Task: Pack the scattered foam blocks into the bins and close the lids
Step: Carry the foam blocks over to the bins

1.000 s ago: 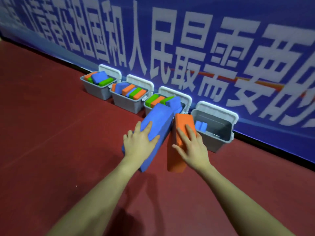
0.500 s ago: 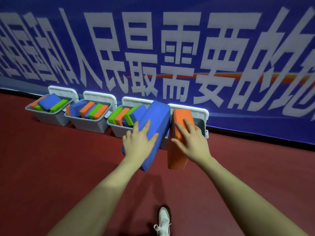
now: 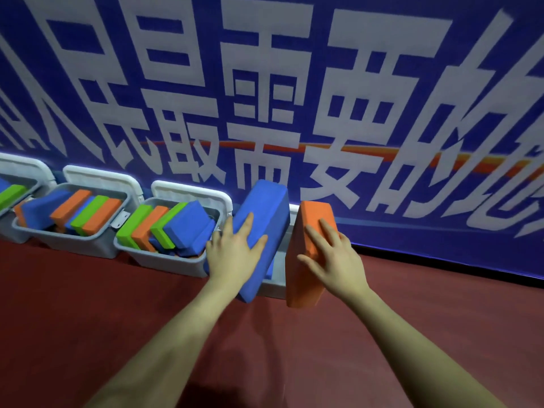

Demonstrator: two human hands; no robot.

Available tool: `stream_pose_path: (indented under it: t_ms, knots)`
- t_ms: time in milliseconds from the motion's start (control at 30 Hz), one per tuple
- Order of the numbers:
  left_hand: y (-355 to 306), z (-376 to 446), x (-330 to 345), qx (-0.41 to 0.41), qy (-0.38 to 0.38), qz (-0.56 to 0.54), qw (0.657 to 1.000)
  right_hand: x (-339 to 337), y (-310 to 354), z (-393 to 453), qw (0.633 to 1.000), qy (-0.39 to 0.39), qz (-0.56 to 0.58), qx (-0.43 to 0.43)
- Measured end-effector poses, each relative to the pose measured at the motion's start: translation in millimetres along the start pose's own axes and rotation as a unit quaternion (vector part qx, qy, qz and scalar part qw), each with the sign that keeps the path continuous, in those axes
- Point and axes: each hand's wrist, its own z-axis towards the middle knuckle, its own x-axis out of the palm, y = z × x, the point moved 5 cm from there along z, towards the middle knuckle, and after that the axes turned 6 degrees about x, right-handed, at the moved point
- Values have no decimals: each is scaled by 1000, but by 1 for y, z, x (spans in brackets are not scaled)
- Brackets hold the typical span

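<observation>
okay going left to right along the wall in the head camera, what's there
Bin of blocks cut off at the edge → second bin → third bin → blue block in left hand → orange block in right hand.
</observation>
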Motion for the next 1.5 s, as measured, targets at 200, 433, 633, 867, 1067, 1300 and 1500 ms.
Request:
stream_pose_path:
  t_ms: [200,433,633,867,1067,1300,1500]
  knots:
    - [-46,104,59,-18,7,-23,1000,23,-87,99,999,39,-11,15]
    - [-94,203,133,-60,43,-26,997,51,-172,195,997,81,7,15]
    - [-80,265,211,-93,24,-69,993,119,-232,247,988,154,15,13]
    - [-36,313,364,-147,115,-63,980,266,-277,276,973,223,29,53]
    - [12,298,479,-209,136,-105,963,378,-287,258,966,207,82,130]
    - [30,310,530,-147,224,-196,943,441,-278,257,946,259,96,168]
    - [41,344,503,-52,242,-116,962,428,-265,280,938,292,42,182]
